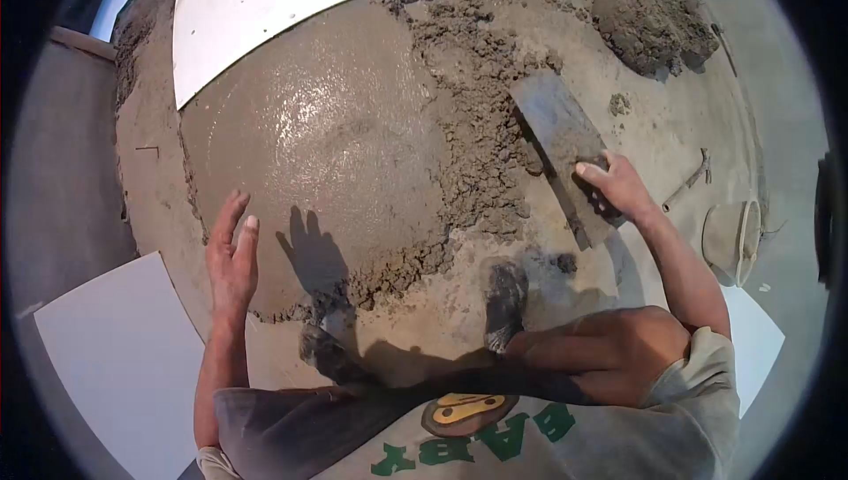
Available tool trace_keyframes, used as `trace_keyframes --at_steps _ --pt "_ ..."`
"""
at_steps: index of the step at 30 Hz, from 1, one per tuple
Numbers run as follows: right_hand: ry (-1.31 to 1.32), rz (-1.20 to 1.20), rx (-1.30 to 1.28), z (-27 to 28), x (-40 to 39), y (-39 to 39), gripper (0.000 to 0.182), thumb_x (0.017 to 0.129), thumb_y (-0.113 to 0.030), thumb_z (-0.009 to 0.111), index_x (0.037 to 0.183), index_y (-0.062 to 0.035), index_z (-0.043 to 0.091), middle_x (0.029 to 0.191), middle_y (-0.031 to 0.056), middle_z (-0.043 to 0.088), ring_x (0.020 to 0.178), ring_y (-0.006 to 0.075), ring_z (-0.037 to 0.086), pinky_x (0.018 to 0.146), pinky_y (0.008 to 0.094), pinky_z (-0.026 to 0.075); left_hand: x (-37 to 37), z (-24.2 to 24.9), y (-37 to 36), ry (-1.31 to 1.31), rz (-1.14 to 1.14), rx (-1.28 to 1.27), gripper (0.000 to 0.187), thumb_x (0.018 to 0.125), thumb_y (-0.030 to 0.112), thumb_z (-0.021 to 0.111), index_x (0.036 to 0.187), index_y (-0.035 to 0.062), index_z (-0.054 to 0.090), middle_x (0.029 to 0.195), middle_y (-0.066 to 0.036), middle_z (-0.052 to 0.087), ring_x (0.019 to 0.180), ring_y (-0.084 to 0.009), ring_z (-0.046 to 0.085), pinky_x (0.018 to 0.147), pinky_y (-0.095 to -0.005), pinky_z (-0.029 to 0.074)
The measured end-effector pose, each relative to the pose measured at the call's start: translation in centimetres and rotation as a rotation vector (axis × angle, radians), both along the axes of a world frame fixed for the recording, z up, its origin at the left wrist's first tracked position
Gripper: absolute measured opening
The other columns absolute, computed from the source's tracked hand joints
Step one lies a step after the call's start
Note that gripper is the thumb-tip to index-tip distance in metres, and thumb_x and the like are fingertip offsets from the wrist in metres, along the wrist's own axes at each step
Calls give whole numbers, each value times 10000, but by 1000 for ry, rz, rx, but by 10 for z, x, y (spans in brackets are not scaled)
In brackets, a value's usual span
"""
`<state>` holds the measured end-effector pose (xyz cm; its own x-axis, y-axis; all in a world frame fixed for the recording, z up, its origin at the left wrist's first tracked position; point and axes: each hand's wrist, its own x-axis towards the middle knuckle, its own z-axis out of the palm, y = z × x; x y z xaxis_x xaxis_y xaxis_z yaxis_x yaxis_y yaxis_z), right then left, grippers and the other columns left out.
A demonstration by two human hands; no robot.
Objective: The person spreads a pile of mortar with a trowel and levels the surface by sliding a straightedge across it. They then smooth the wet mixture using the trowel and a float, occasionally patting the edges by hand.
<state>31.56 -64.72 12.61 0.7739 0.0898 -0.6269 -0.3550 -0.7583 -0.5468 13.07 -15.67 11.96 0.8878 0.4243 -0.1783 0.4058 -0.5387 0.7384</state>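
The right hand [618, 187] reaches forward on a nearly straight arm, fingers closed around the handle of a trowel [559, 146] resting on the rough mortar [481, 127]. The trowel's long flat blade runs diagonally, from the hand up and to the left. The left hand [231, 255] hovers open, fingers straight and pointing forward, beside the wet smoothed patch [327, 136].

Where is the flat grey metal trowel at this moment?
In the head view the flat grey metal trowel lies right of centre, gripped by the right hand, its blade on the rough clumpy mortar beside the smooth wet mortar patch.
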Motion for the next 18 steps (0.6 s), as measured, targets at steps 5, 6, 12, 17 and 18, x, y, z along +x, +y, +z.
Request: trace_keyframes --at_steps 5,6,12,17,18 --pt "7 -86 193 -14 17 -21 383 866 -395 636 955 -28 573 649 1 536 453 73 478 445 227 395 12 2 -13 -25 -9 -26 406 956 205 528 1313 11 528 1400 -165 475 1318 -273 428 1088 -380 336" --pt "8 -94 185 -15 19 -30 383 866 -395 636 955 -28 573 649 1 536 453 73 478 445 227 395 13 2 -14 -7 -18 33 405 955 207 531 1310 11 530 1399 -164 476 1315 -271 431 1086 -380 338" --pt "-66 -211 -6 -39 24 -94 369 883 -370 614 887 -8 544 699 54 575 478 95 534 456 282 434 14 -9 -19 2 10 -34 405 951 211 544 1298 0 537 1404 -167 470 1328 -272 413 1095 -391 327" --pt "-391 -32 -537 -74 56 -140 538 865 -419 596 1080 75 582 1035 307 621 1057 454 563 899 471 445 26 -1 -28 57 -49 73 409 960 236 523 1298 7 538 1412 -173 462 1336 -298 402 1102 -410 312" --pt "-393 -32 -537 -76 69 -139 538 865 -419 596 1080 75 582 1035 307 621 1057 454 563 899 471 445 28 -1 -29 89 -72 140 409 961 246 519 1297 13 541 1412 -175 461 1338 -304 400 1102 -415 310"
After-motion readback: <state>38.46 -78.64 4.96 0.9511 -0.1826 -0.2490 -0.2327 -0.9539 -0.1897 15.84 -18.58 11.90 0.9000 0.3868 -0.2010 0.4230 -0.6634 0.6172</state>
